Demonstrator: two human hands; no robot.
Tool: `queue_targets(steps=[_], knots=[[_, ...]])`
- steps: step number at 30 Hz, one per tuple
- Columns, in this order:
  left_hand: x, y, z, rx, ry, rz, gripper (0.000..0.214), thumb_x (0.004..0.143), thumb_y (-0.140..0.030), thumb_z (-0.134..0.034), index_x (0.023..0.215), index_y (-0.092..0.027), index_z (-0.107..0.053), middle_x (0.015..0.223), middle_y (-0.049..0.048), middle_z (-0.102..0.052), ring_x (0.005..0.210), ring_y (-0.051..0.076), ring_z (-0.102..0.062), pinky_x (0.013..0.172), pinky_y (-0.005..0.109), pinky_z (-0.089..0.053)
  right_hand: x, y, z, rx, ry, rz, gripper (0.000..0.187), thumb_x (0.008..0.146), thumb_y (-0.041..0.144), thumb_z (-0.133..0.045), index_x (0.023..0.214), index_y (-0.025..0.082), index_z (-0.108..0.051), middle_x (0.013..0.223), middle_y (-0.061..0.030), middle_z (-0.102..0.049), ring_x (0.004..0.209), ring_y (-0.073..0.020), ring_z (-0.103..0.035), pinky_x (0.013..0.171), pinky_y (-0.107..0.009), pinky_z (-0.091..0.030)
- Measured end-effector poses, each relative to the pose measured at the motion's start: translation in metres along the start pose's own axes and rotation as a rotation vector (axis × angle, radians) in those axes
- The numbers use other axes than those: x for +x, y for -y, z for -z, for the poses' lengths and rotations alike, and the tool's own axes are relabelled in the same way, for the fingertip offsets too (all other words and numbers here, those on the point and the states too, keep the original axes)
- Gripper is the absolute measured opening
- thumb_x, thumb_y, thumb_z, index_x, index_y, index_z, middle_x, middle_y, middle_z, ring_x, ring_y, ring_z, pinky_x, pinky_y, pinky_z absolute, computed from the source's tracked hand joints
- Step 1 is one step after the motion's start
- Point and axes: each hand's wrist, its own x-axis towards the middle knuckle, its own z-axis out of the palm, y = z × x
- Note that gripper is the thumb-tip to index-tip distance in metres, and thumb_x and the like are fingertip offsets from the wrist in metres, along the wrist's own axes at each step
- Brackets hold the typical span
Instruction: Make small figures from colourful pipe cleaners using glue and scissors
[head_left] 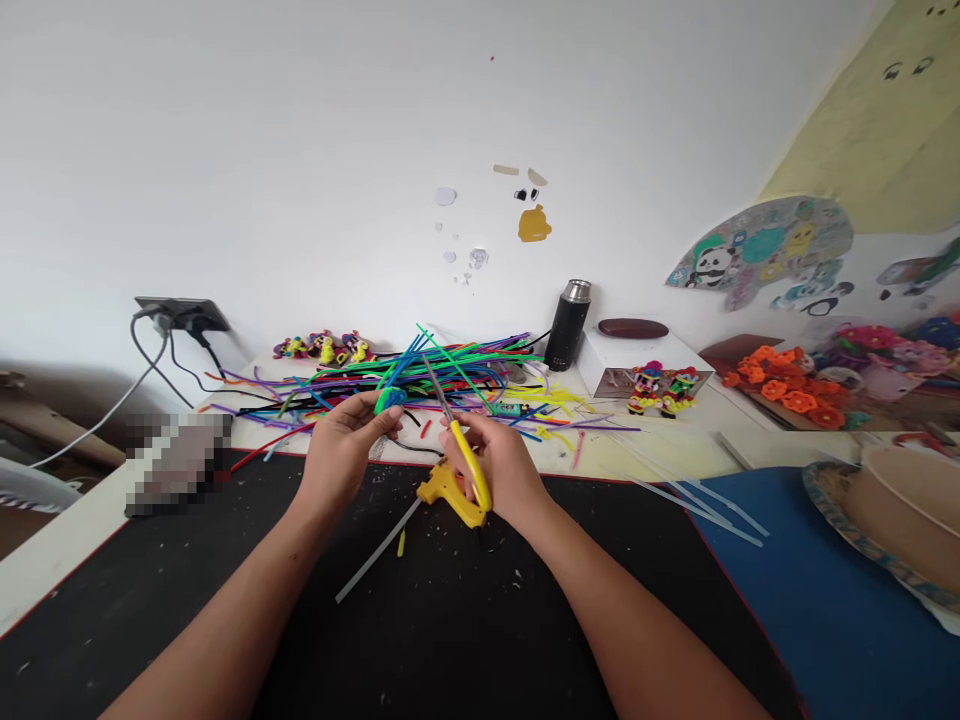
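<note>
My left hand (346, 438) is closed, pinching a coiled blue and green pipe cleaner piece (391, 400) between thumb and fingers. Several long green and blue ends seem to stick up from it, though they overlap the pile behind. In my right hand (495, 455) are scissors (471, 465) with yellow handles, their blades pointing up and left, close to the coiled piece. Below my hands a yellow glue gun (454, 495) lies on the black mat (375, 640), a clear glue stick (379, 550) sticking out of it. My right hand partly covers the glue gun.
A pile of coloured pipe cleaners (337, 385) spreads along the wall. Behind stand a black thermos (570, 325), a white box (607, 365) and small pipe cleaner figures (660, 388). Loose glue sticks (709, 505) and a straw hat (892, 520) are at right; power cords (169, 345) hang at left.
</note>
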Motion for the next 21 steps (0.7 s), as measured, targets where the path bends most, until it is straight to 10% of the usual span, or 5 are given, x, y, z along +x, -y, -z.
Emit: queue_targets(steps=[7,21], knots=[[0.001,0.001,-0.002,-0.116,0.018,-0.015,0.042,0.071,-0.038,-0.093,0.100,-0.019,-0.069,0.081,-0.0001,-0.069,0.068,0.016,-0.064,0.064,0.029,-0.054,0.003,0.008,0.002,0.411,0.128,-0.157,0.059,0.082,0.077,-0.075,0.088,0.019,-0.064,0.071,-0.0001,-0.069,0.045,-0.0144,-0.067,0.037,-0.018,-0.040],[-0.008,0.005,-0.007,0.013,0.057,-0.134,0.039,0.075,-0.037,-0.089,0.097,-0.023,-0.060,0.084,-0.0025,-0.063,0.073,0.015,-0.063,0.067,0.027,-0.054,0.002,0.011,0.003,0.685,0.174,-0.160,0.084,0.081,0.088,-0.066,0.130,0.020,-0.060,0.093,-0.0096,-0.078,0.079,-0.0261,-0.081,0.063,-0.032,-0.061]])
